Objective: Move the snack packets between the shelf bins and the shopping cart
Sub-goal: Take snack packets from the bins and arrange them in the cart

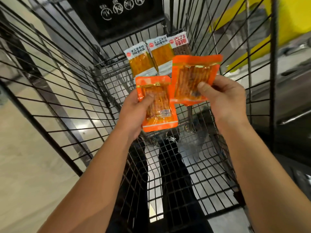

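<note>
I look down into a black wire shopping cart (70, 91). My left hand (134, 111) grips an orange snack packet (159, 118) by its left side, thumb across its front. My right hand (223, 100) pinches a second, larger-looking orange packet (193, 74) at its lower right, holding it higher and a little to the right. Both packets hang above the cart floor. On the floor at the far end lie two white-and-yellow packets (140, 61) (161, 54) side by side and a brown packet (181, 47) to their right.
The cart's black folding seat panel (121, 19) with white warning icons stands at the far end. Wire walls rise on both sides. A yellow object (252, 17) shows beyond the right wall. Tiled floor and my dark trouser legs (171, 165) are visible through the mesh.
</note>
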{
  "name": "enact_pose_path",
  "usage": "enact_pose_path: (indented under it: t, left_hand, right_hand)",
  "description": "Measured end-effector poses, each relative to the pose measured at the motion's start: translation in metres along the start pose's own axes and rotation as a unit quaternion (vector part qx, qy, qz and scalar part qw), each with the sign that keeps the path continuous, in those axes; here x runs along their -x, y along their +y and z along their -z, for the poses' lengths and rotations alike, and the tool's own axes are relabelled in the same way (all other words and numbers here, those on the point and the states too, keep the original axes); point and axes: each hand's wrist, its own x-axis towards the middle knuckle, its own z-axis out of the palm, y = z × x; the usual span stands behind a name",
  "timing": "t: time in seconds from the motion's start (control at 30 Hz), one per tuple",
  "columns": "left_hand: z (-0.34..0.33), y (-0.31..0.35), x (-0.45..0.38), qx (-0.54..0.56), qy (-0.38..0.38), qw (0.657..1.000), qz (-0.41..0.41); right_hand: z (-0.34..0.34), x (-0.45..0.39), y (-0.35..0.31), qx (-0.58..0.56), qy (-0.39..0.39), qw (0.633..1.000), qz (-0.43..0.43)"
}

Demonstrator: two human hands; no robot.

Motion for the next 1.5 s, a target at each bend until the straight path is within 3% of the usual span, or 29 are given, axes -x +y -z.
enact_pose_path:
  t: [0.13, 0.27, 0.4, 0.5, 0.63, 0.77, 0.93, 1.03, 1.2, 1.27, 1.5]
  left_hand:
    - [0.000, 0.008, 0.003, 0.007, -0.021, 1.000, 0.006]
    - [-0.010, 0.015, 0.005, 0.053, -0.042, 0.998, 0.017]
    - [-0.018, 0.014, 0.006, 0.079, -0.061, 0.995, 0.024]
    - [-0.017, 0.009, 0.004, 0.060, -0.059, 0.996, -0.003]
    - [-0.015, 0.007, 0.002, 0.088, -0.052, 0.995, -0.015]
    - [-0.017, 0.005, 0.002, 0.085, -0.062, 0.994, -0.029]
    - [-0.018, 0.005, 0.003, 0.045, -0.088, 0.995, -0.025]
    - [-0.020, 0.004, 0.003, 0.058, -0.065, 0.996, -0.010]
    - [-0.012, -0.002, -0.008, 0.155, 0.014, 0.988, 0.005]
    - [-0.012, -0.008, -0.012, 0.167, 0.031, 0.985, -0.002]
    - [-0.034, -0.032, -0.008, 0.161, 0.064, 0.985, 0.005]
  right_hand:
    - [0.014, -0.002, -0.004, 0.135, 0.047, 0.977, 0.158]
    - [0.008, -0.001, 0.012, 0.274, -0.003, 0.885, 0.377]
    - [-0.001, 0.005, 0.031, 0.279, -0.056, 0.862, 0.419]
    - [0.002, 0.007, 0.034, 0.286, -0.051, 0.881, 0.373]
    - [0.003, 0.013, 0.021, 0.145, 0.004, 0.982, 0.124]
    - [-0.007, 0.010, 0.014, 0.004, -0.006, 1.000, -0.019]
    - [-0.011, 0.002, 0.004, -0.001, -0.045, 0.998, -0.044]
    - [-0.011, -0.002, 0.004, 0.010, -0.036, 0.998, -0.055]
    - [-0.014, 0.011, 0.011, -0.181, 0.036, 0.972, -0.144]
    - [-0.021, 0.019, 0.019, -0.208, 0.053, 0.962, -0.167]
    - [-0.057, 0.053, 0.044, 0.023, 0.093, 0.992, -0.080]
